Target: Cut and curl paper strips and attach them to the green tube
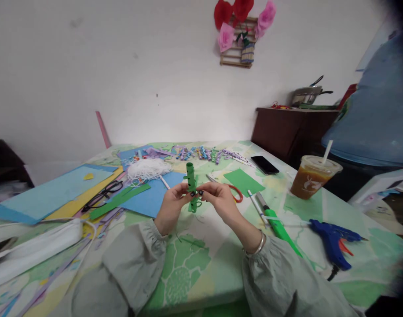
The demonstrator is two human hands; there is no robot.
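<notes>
A narrow green paper tube [190, 172] stands nearly upright above the table, with dark marks along it and small paper curls on its sides. My left hand [171, 204] grips its middle from the left, thumb and fingers pinched together. From the right, my right hand [220, 200] pinches at the same height, fingertips touching the tube's side by a curl; exactly what sits between them is hidden. Scissors [237, 193] with red and yellow handles lie behind the right hand. A green paper rectangle [243, 180] is just beyond them.
Rightward lie a pen [257, 207], a green utility knife [280, 229], a blue glue gun [333, 240], a phone [265, 165] and an iced drink [313, 178]. Leftward are glasses [104, 193], coloured sheets [53, 193], white string [147, 171] and a mask [39, 251]. Curled strips [201, 153] line the back.
</notes>
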